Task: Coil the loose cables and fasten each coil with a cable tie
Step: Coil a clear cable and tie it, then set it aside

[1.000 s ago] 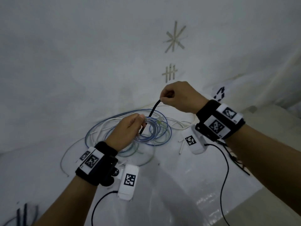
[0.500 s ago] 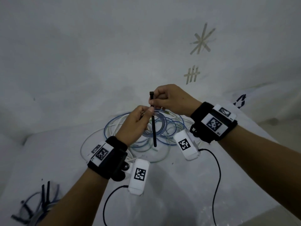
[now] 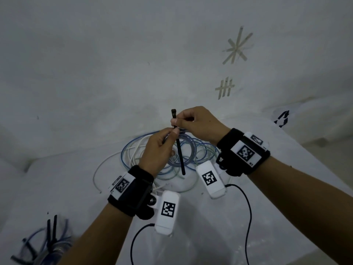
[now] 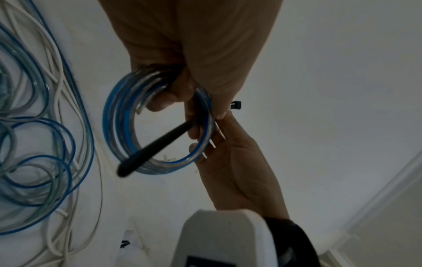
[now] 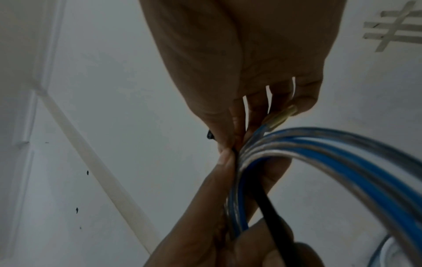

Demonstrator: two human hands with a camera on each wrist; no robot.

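The white work surface carries a big loose heap of blue and white cables, still uncoiled, so most of the work seems to remain. At the lower left edge lies a bundle of blue cable with black ties, which looks already fastened, but it is cut off by the frame and blurred.

Above the heap, the left hand holds a small blue coil with the fingers curled around its upper part. The right hand pinches a black cable tie between thumb and fingertips, just beside the left thumb. The tie stands almost upright: its head sticks out above the fingers and its tail passes through the ring of the coil and hangs below.

I judge this coil is finished but not yet fastened; the tail must still go around and into the head. Whether the tie already touches the strands under the fingers is hidden.
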